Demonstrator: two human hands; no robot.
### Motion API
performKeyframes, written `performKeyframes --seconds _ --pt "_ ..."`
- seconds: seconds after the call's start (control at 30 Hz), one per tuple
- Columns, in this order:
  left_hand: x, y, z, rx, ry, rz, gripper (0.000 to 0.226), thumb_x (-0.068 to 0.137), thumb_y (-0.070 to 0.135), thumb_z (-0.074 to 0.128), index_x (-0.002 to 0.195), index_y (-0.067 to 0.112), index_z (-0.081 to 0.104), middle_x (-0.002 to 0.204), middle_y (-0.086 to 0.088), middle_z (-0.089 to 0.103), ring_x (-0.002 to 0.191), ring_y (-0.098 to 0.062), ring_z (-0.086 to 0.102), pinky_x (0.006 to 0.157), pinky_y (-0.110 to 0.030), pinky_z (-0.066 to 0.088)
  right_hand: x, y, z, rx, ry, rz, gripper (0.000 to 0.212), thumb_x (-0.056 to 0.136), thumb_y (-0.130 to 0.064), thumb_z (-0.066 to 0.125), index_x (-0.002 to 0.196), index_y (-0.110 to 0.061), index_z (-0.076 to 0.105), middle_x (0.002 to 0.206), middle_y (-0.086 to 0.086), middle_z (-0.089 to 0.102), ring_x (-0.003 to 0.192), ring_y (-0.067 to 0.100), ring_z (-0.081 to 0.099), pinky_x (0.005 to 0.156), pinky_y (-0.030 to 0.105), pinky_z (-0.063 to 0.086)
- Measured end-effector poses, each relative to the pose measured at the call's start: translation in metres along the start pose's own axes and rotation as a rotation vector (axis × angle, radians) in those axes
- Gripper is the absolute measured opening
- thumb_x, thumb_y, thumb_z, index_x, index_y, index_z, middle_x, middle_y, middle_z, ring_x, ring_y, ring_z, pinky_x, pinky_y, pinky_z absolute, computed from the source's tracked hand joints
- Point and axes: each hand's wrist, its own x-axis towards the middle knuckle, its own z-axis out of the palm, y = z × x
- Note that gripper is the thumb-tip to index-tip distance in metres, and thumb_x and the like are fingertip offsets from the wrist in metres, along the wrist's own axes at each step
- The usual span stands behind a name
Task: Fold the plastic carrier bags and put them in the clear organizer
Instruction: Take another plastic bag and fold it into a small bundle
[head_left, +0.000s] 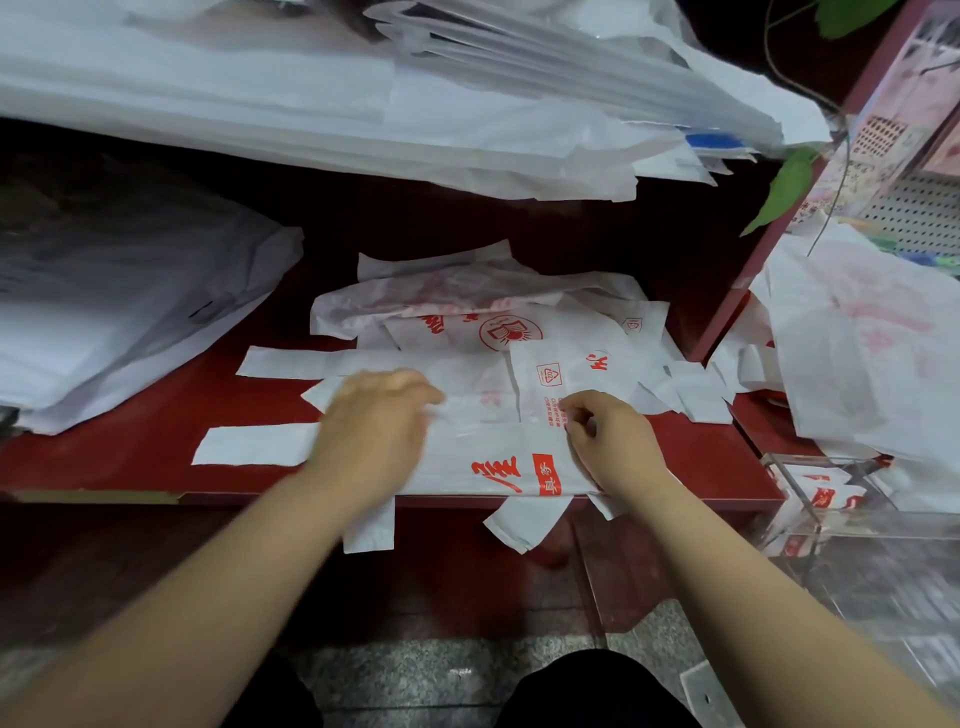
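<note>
A white carrier bag with red print (488, 457) lies flat along the front edge of the dark red shelf (130, 452), its handle strips pointing left. My left hand (371, 426) lies on the bag's left part, blurred, fingers roughly flat. My right hand (610, 441) pinches a fold of the bag near its middle with curled fingers. More white bags with red print (498, 322) lie in a loose pile just behind. The clear organizer (831, 499) stands at the lower right with folded bags inside.
Stacks of large white plastic bags (311, 93) fill the upper shelf, and another pile (104, 322) sits at the left. A crumpled heap of bags (857, 343) lies at the right beyond a red upright post (737, 291). Green leaves (784, 187) hang above it.
</note>
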Motion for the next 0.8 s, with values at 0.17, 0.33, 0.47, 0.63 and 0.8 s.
performKeyframes --seconds 0.17,0.33,0.47,0.63,0.8 --pt "-0.008 0.079 0.025 -0.135 -0.373 0.070 0.056 0.093 0.038 0.017 0.135 0.014 0.047 0.145 -0.006 0.039 0.135 -0.018 0.034 0.113 -0.035 0.016 0.000 -0.003 0.001 0.014 -0.008 0.026 0.022 0.089 -0.010 0.051 0.109 -0.009 0.059 0.100 0.003 0.064 0.091 0.024 0.057 0.078 0.030 0.039" --pt "0.003 0.070 0.037 -0.023 -0.505 -0.035 0.048 0.102 0.033 0.022 0.148 0.024 0.014 0.157 0.003 0.005 0.143 -0.012 0.001 0.113 -0.031 -0.006 0.007 -0.002 -0.008 0.377 0.011 0.154 0.018 0.088 -0.012 0.057 0.105 -0.007 0.057 0.088 0.000 0.055 0.077 0.012 0.048 0.066 0.017 0.031" --pt "0.002 0.067 0.034 -0.013 -0.549 0.007 0.047 0.101 0.032 0.022 0.148 0.031 0.013 0.157 0.003 0.004 0.143 -0.013 -0.001 0.113 -0.033 -0.006 0.024 -0.001 -0.016 0.448 0.003 0.262 0.032 0.089 -0.018 0.058 0.116 -0.002 0.057 0.114 0.011 0.059 0.095 0.016 0.051 0.075 0.015 0.031" --pt "0.002 0.060 0.029 0.001 -0.590 0.037 0.046 0.101 0.029 0.023 0.145 0.040 0.015 0.157 0.003 0.003 0.143 -0.017 -0.003 0.114 -0.036 -0.005 0.037 -0.009 -0.014 0.526 -0.122 0.349 0.016 0.085 -0.009 0.062 0.094 0.005 0.063 0.102 0.013 0.062 0.096 0.025 0.058 0.079 0.026 0.045" --pt "0.006 0.065 0.028 -0.015 -0.572 -0.028 0.043 0.101 0.034 0.023 0.143 0.035 0.026 0.154 0.002 0.016 0.142 -0.019 0.006 0.115 -0.042 0.001 0.039 -0.012 -0.014 0.458 -0.233 0.310 0.036 0.083 0.001 0.057 0.050 -0.008 0.047 0.052 0.001 0.046 0.052 0.011 0.042 0.049 0.016 0.033"
